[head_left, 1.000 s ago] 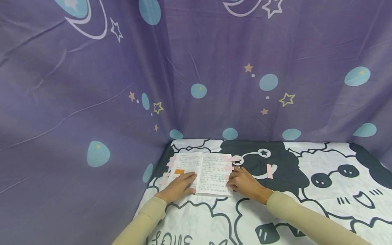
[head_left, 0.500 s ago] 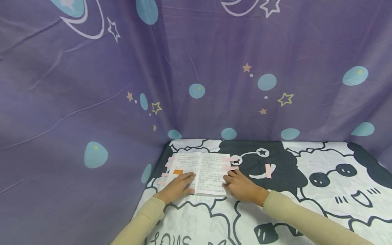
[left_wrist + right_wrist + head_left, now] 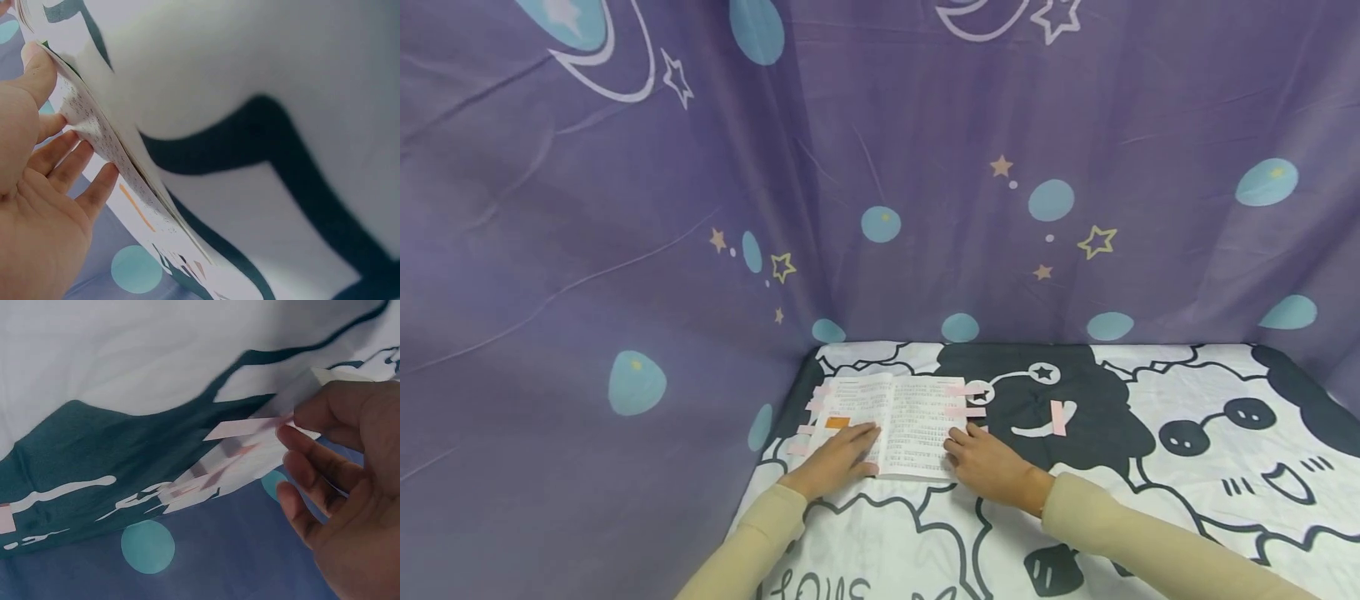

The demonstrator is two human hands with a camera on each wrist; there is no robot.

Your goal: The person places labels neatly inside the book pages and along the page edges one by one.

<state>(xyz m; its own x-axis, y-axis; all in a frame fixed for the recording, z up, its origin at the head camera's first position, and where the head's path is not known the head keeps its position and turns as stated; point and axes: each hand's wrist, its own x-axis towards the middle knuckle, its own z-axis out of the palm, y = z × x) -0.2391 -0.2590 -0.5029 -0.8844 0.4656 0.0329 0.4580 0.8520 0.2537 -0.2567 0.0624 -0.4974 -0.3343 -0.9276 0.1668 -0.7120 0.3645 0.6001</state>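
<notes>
An open book [image 3: 917, 425] with printed pages lies on the patterned cloth. My left hand [image 3: 838, 457] rests on its left page, fingers spread over the print and thumb near the lower edge by the spine. At the right edge of the right page, my right hand [image 3: 988, 467] has its fingers curled. In the right wrist view its thumb and index finger pinch at the book's edge beside a pink tab [image 3: 240, 429]. Pink sticky tabs [image 3: 966, 412] stick out from both sides of the book. An orange sticker [image 3: 838, 422] marks the left page.
A white and dark cloth [image 3: 1187, 500] with cartoon sheep covers the surface. Stuck on it, right of the book, is a pink strip [image 3: 1058, 418]. Purple curtains [image 3: 955, 250] with moons and stars hang behind and at the left.
My right hand has shifted slightly left and down along the right page's edge, uncovering part of a pink tab. The left hand stays in place on the left page.
</notes>
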